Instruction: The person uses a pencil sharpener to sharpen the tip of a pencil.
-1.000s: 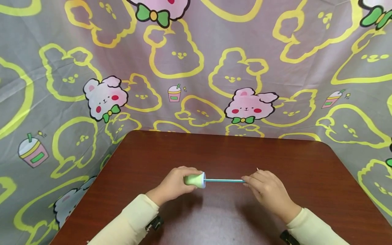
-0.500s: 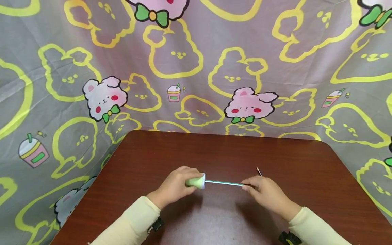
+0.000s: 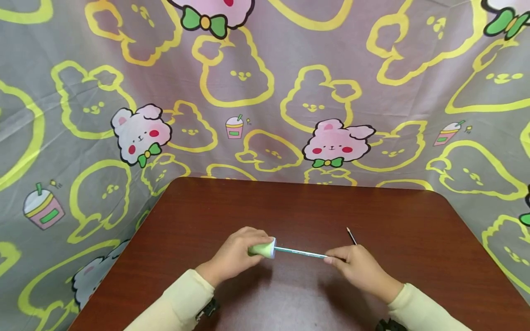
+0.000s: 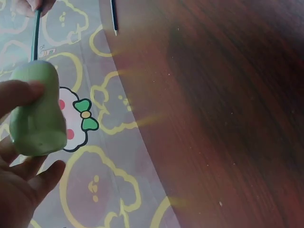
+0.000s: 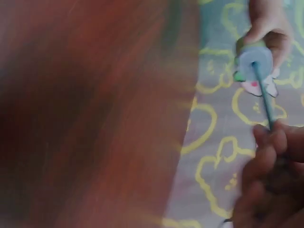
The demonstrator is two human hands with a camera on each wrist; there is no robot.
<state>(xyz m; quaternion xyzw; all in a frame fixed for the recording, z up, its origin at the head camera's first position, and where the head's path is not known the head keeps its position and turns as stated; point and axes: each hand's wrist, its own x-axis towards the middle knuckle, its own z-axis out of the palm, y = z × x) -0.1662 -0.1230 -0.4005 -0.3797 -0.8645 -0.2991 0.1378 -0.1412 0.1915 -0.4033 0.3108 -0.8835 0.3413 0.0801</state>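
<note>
A light green pencil sharpener [image 3: 262, 249], waisted and with a pale end face, is held sideways above the table by my left hand [image 3: 237, 253]. In the left wrist view my thumb lies across the sharpener [image 4: 40, 111], fingers on its other side. A teal pencil [image 3: 300, 252] runs from the hole in that pale face to my right hand [image 3: 362, 270], which pinches its far end between thumb and fingers. The pencil's front end is hidden inside the sharpener. Just beyond my right hand lies a dark pencil [image 3: 351, 235] with a bare pointed tip, partly covered by the hand.
Beneath both hands is a dark reddish-brown tabletop [image 3: 256, 202] with rounded far corners. A grey-pink curtain [image 3: 265, 92] with yellow cartoon outlines hangs behind and along both sides. Both sleeves are pale, with black wrist devices underneath.
My right hand has shifted slightly nearer to me and rolled, tilting the teal pencil and uncovering more of the dark pencil. The left hand keeps holding the sharpener, nearly still.
</note>
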